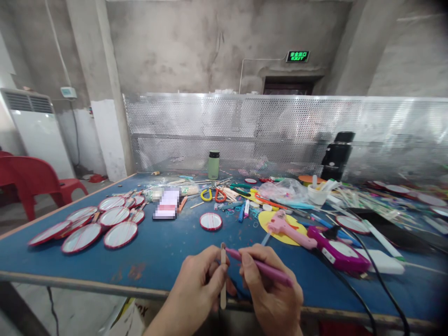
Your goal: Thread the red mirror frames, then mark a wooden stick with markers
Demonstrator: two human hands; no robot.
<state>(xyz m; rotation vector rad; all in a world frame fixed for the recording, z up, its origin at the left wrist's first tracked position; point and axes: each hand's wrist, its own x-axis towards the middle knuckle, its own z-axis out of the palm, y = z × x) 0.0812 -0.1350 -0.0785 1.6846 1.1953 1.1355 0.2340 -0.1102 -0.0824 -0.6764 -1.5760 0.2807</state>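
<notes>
My left hand (pixel 201 284) is closed round a flat wooden craft stick (pixel 223 275), held upright at the near edge of the blue table (pixel 168 247). My right hand (pixel 271 289) grips a purple marker pen (pixel 261 266), its tip touching the stick near the top. Both hands are close together, just above the table's front edge.
Several red-rimmed round discs (pixel 101 224) lie at the left, one more disc (pixel 211 221) in the middle. A pink glue gun (pixel 292 231) on a yellow disc, a purple glue gun (pixel 341 254), scissors (pixel 213 193), a green bottle (pixel 213 164) and cables lie ahead and right. Red chairs (pixel 31 179) stand at left.
</notes>
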